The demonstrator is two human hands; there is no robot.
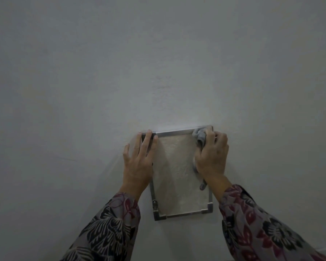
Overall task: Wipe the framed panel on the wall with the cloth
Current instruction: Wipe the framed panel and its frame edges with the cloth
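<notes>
pressing crumpled grey cloth [200,138], rt hand [212,157], metal-framed panel [174,172]

Indoor room, kind cannot tell. Plain pale grey plastered wall [158,63] fills nearly whole frame, faint scuffs at centre, dim light. Small rectangular metal-framed panel with textured pale face [177,176] fixed flat on wall at lower centre. Loose floral-patterned sleeves [111,228] at bottom suggest everyday clothing, not workwear. No furniture visible.

Right hand [211,157] presses cloth [200,137] on framed panel [177,172]; left hand [139,159] steadies frame.
</notes>
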